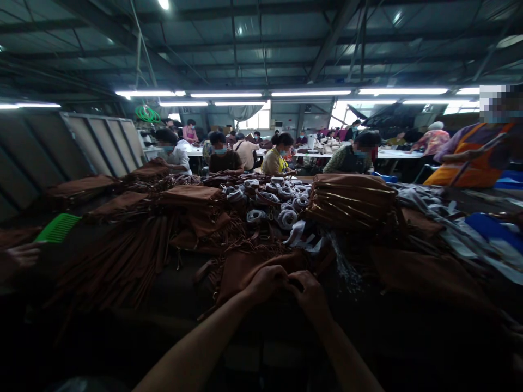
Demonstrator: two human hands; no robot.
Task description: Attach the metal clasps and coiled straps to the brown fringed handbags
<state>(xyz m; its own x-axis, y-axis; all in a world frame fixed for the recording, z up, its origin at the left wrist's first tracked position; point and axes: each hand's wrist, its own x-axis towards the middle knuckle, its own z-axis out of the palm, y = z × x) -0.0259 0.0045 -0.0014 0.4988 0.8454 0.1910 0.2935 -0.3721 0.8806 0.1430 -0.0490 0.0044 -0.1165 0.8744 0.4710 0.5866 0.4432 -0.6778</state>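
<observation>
A brown bag (241, 269) with fringe and a small metal ring lies on the dark table right in front of me. My left hand (265, 282) rests over its near right edge, fingers bent and closed on the brown material. Close beside it, my right hand (309, 294) is curled in a pinch at the same edge, its fingertips almost meeting those of the left. The exact bit between the fingertips is too dark to make out. Brown straps and fringe (261, 235) lie just beyond the bag.
Stacked brown bags (351, 198) with gold zips stand back right, beside wrapped white rolls (288, 218). Long brown strips (122, 261) spread left. At far left another person's hand (22, 253) is by a green comb (58, 227). A person in an orange apron (466, 158) stands right.
</observation>
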